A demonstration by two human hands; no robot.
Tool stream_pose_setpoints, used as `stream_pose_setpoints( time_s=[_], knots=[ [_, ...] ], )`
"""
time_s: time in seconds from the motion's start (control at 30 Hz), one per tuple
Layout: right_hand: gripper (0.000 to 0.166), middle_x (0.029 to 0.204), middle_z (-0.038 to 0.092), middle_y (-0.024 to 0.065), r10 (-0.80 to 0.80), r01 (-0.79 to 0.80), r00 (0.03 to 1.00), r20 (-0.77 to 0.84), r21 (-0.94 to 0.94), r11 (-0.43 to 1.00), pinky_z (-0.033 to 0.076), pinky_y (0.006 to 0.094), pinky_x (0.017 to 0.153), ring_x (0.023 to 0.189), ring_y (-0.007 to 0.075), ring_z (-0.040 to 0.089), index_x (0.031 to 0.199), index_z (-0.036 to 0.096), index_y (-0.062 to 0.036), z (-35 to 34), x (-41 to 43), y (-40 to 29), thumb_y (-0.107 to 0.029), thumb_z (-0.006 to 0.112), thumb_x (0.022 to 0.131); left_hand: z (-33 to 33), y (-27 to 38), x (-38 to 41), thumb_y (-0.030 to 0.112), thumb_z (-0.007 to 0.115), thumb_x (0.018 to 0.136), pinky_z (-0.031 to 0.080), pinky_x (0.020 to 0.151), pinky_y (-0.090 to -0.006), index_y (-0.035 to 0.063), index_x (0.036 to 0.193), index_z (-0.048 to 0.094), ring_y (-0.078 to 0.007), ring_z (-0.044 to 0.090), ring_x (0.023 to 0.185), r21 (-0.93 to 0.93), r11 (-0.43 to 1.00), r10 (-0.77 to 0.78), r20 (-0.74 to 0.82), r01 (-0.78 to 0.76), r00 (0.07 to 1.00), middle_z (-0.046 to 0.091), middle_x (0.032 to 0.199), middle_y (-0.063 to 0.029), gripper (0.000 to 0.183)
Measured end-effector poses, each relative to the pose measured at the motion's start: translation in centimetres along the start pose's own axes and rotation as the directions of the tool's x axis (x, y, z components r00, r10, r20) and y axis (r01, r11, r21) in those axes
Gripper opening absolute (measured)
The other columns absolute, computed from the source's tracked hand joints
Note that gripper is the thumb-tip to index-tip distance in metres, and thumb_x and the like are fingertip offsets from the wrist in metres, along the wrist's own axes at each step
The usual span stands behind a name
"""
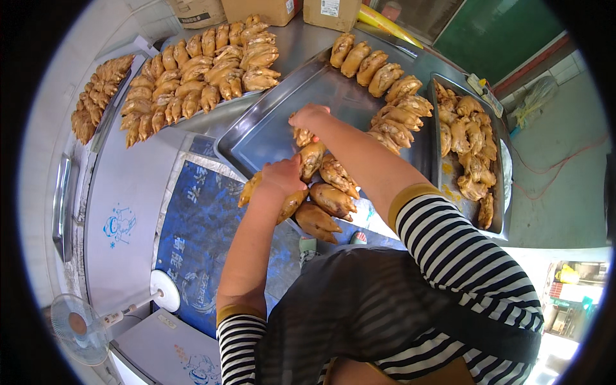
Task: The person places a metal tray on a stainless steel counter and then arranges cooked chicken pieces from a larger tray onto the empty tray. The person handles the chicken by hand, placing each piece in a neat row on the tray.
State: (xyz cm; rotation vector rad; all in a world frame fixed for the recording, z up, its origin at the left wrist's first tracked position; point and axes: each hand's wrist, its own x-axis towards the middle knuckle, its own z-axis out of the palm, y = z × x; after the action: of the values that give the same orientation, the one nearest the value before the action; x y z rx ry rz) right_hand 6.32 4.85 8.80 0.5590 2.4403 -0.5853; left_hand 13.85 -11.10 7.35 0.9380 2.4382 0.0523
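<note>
My right hand (310, 117) is over the middle of a large stainless steel tray (269, 115), its fingers around a cooked pig's trotter (303, 137). Closer to me, my left hand (284, 175) curls over trotters at the tray's near corner; its fingertips are partly hidden. One trotter (249, 189) shows left of that hand, and another (292, 206) pokes out below it. Several more lie bunched to the right, among them a dark-spotted trotter (333, 200) and a split-toed one (317, 222). Along the tray's far and right side runs a curved row of trotters (370, 67).
Another tray of closely packed trotters (192, 77) stands left, with a further batch (101, 96) beyond it. At right, a deep metal tray (450, 187) holds piled trotters. Cardboard boxes (262, 10) line the back. A fan (79, 329) stands lower left, by a white chest freezer (130, 192).
</note>
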Motion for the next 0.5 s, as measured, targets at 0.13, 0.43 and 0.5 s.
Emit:
stream_pose_setpoints(
  time_s=[0.13, 0.43, 0.5],
  knots=[
    [0.034, 0.117, 0.064, 0.0065, -0.086, 0.053, 0.99, -0.115, -0.261, 0.964, 0.045, 0.0455, 0.085, 0.108, 0.0252, 0.06, 0.113, 0.067, -0.0134, 2.2, -1.7, -3.3, -0.03, 0.057, 0.084, 0.3, -1.3, -0.3, 0.037, 0.073, 0.068, 0.044, 0.088, -0.0429, 0.0102, 0.125, 0.046, -0.03, 0.059, 0.106, -0.072, 0.997, 0.021, -0.025, -0.023, 0.999, 0.064, 0.11, -0.0121, 0.069],
    [0.046, 0.118, 0.063, 0.0117, -0.099, 0.102, 0.993, -0.07, 0.029, 0.994, 0.05, 0.0374, 0.089, 0.107, 0.0274, 0.061, 0.111, 0.066, -0.0071, 5.5, 1.3, -0.3, -0.036, 0.065, 0.075, -3.0, -8.0, 5.7, 0.015, 0.068, 0.07, 0.045, 0.095, -0.0405, 0.0082, 0.136, 0.035, -0.0364, 0.05, 0.117, -0.2, 0.98, -0.03, -0.145, 0.0, 0.989, 0.045, 0.132, -0.022, 0.074],
    [0.048, 0.116, 0.063, 0.0118, -0.111, 0.12, 0.99, -0.09, 0.102, 0.988, 0.05, 0.037, 0.089, 0.106, 0.0272, 0.061, 0.11, 0.066, -0.0059, 5.9, 1.4, 0.1, -0.036, 0.066, 0.073, -1.1, -7.2, 8.5, 0.01, 0.065, 0.07, 0.044, 0.097, -0.0385, 0.009, 0.142, 0.027, -0.0362, 0.047, 0.12, -0.161, 0.986, 0.017, -0.1, -0.033, 0.995, 0.038, 0.138, -0.0227, 0.082]
  ],
)
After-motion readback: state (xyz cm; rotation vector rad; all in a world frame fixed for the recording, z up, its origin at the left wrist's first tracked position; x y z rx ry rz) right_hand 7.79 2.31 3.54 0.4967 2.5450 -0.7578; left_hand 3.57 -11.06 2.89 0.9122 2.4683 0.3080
